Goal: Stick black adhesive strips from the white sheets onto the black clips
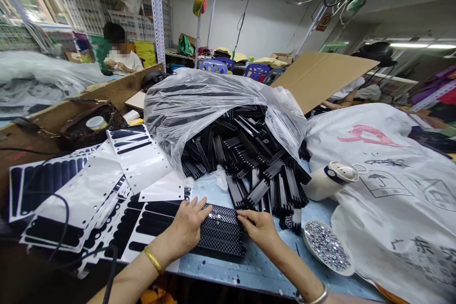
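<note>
Several black textured strips (221, 237), with a diamond-like grid on top, lie side by side on the blue table in front of me. My left hand (188, 225) rests on the left end of the row, its fingers spread. At the right end of the topmost strip, thumb and fingers of my right hand (261, 230) are pinched at its edge. A few tiny shiny bits sit on that strip near my left fingertips. Just beyond lies a heap of loose black plastic pieces (249, 152), spilling from a clear plastic bag (199, 92).
White sheets with black strip shapes (146, 171) are piled at left. To the right stand a bowl of small shiny pieces (317, 237), a tilted cream flask (320, 183) and a large white sack (384, 152). A cardboard sheet (320, 78) leans behind. Another person (123, 57) sits back left.
</note>
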`<control>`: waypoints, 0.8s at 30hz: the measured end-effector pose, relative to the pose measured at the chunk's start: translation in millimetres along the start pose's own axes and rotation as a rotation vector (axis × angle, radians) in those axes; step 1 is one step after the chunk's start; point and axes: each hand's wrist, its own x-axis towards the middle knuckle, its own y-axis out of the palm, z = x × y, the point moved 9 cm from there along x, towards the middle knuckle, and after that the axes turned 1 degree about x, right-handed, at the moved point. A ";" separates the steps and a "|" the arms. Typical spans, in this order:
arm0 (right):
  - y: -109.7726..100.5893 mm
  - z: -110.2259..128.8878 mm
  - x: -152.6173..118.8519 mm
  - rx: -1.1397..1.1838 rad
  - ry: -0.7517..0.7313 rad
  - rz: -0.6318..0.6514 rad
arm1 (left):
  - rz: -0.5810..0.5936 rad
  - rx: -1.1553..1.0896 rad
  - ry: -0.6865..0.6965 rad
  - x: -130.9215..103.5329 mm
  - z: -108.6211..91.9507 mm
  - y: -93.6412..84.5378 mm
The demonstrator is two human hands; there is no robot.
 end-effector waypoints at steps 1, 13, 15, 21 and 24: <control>0.6 -2.5 2.3 0.037 0.032 -0.002 | -0.001 -0.001 0.002 0.0 -0.3 -0.4; 2.1 -8.1 6.8 0.425 0.283 0.008 | 0.008 -0.010 0.000 -0.2 1.3 0.6; 0.3 -7.6 4.5 0.453 0.292 0.001 | 0.027 -0.015 -0.005 -0.2 2.1 2.1; -2.9 -14.1 -1.2 0.479 0.344 -0.037 | 0.034 -0.032 -0.016 -0.8 3.7 4.7; 2.8 -15.3 0.0 0.466 0.365 -0.013 | 0.016 -0.032 -0.018 -1.1 4.6 5.0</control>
